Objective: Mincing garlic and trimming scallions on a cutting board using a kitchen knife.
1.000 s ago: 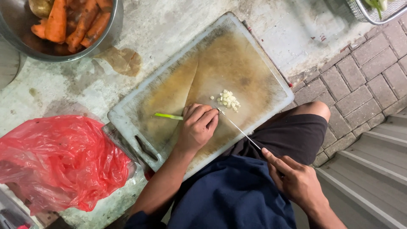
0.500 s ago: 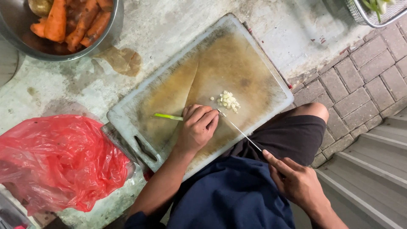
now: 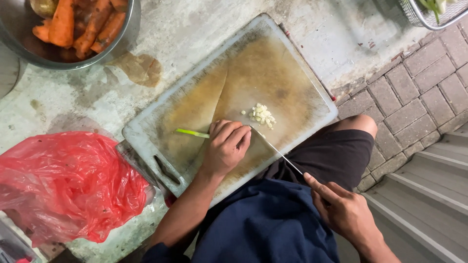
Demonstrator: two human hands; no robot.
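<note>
On the stained cutting board [image 3: 292,104], the left hand [image 3: 226,146] pins a green stalk [image 3: 191,132] while the right hand [image 3: 343,212] grips the knife [image 3: 275,151], mid-chop beside the chopped pile [image 3: 262,115]; the next slice needs fingertips tucked back.

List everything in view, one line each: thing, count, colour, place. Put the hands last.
cutting board: one, whitish with brown stains, centre, on the concrete slab
green stalk: one, light green, on the board under the left hand
chopped pieces: small pile, pale, on the board by the blade
knife: one, thin metal blade, tip on the board
metal bowl: one, grey, top left
carrots: several, orange, in the bowl
plastic bag: one, red, lower left
wire basket: one, top right, holding greens
left hand: pressing the stalk
right hand: gripping the knife handle
</note>
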